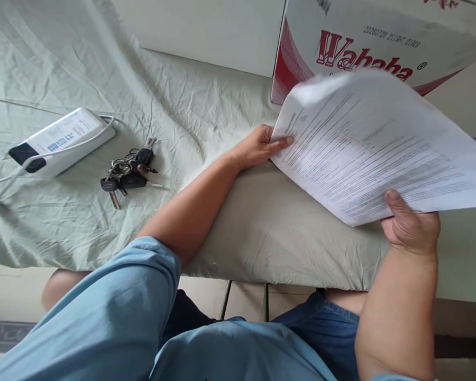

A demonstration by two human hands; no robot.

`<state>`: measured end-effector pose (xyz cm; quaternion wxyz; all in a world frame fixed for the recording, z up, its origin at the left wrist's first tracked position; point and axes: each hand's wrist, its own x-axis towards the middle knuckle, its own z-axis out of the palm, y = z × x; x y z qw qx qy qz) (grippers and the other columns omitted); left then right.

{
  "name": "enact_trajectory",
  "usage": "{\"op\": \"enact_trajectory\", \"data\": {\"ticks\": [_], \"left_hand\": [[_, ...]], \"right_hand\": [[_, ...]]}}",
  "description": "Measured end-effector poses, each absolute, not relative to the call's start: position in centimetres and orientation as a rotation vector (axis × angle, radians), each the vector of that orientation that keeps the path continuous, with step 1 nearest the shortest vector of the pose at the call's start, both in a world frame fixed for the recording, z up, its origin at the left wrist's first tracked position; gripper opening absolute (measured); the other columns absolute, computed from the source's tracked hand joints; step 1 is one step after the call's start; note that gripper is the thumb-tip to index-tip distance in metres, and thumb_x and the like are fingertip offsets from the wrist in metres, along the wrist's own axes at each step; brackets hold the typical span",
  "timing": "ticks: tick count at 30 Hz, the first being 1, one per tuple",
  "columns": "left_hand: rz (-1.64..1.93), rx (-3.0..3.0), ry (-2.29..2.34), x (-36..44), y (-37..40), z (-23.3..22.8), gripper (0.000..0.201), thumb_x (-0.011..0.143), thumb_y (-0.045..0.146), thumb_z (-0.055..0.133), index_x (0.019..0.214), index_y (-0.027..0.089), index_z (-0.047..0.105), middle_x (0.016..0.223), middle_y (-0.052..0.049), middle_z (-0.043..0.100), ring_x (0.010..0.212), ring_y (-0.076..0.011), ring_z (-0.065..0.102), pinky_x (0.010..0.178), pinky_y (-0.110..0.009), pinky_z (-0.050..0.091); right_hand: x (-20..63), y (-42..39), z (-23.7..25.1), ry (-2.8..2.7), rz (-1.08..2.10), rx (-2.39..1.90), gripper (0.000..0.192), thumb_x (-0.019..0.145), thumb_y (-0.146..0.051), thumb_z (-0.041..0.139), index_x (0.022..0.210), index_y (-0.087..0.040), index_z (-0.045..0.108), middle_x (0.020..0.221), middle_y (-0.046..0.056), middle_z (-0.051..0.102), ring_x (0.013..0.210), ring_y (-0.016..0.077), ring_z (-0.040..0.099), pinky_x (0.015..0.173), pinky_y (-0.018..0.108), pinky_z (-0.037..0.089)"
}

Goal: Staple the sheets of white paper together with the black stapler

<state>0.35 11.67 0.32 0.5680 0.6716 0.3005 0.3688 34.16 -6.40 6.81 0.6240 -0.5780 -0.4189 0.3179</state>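
Several lines of small print cover a white sheaf of paper [353, 148], held tilted above the cloth-covered table; whether it is one sheet or more I cannot tell. My left hand [259, 146] pinches its left edge, thumb on top and fingers underneath. At the lower edge, my right hand [412, 225] grips it with the thumb over the print, the other fingers hidden beneath. The upper edge curls and is slightly blurred. Behind the paper stands a carton [301, 53] with red "Wahaha" lettering, partly covered by it.
A bunch of keys [129, 172] lies on the pale green cloth [190, 116], left of my left forearm. Farther left is a white power bank [63, 140] with a white cable [83, 144] across it. A white box [210, 32] stands at the back beside the carton.
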Motion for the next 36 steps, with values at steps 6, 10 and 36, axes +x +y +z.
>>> {"op": "enact_trajectory", "data": {"ticks": [6,10,36], "left_hand": [[0.862,1.543,0.760,-0.3,11.4,1.2,0.071,0.096,0.092,0.080,0.092,0.021,0.074,0.083,-0.008,0.077,0.101,-0.0325,0.082,0.100,-0.050,0.073],[0.724,1.583,0.656,-0.8,11.6,1.5,0.064,0.095,0.085,0.087,0.092,0.021,0.077,0.080,-0.006,0.075,0.094,-0.0307,0.081,0.097,-0.049,0.072],[0.370,1.558,0.803,0.3,10.6,4.0,0.031,0.086,0.031,0.095,0.114,0.022,0.085,0.074,0.002,0.078,0.050,-0.0122,0.059,0.055,-0.031,0.043]], "right_hand": [[35.9,-7.0,6.3,-0.849,0.995,-1.597,0.067,0.046,-0.043,0.119,0.102,-0.029,0.085,0.124,0.006,0.090,0.134,0.0366,0.081,0.140,0.068,0.050],[38.1,-6.6,6.2,-0.726,0.765,-1.645,0.072,0.044,-0.058,0.119,0.100,-0.026,0.087,0.089,0.004,0.087,0.095,0.0319,0.086,0.116,0.065,0.068],[33.7,-6.5,4.2,-1.083,1.009,-1.807,0.060,0.075,-0.074,0.103,0.069,-0.025,0.070,0.063,-0.004,0.062,0.057,0.0133,0.049,0.050,0.028,0.040]]}}
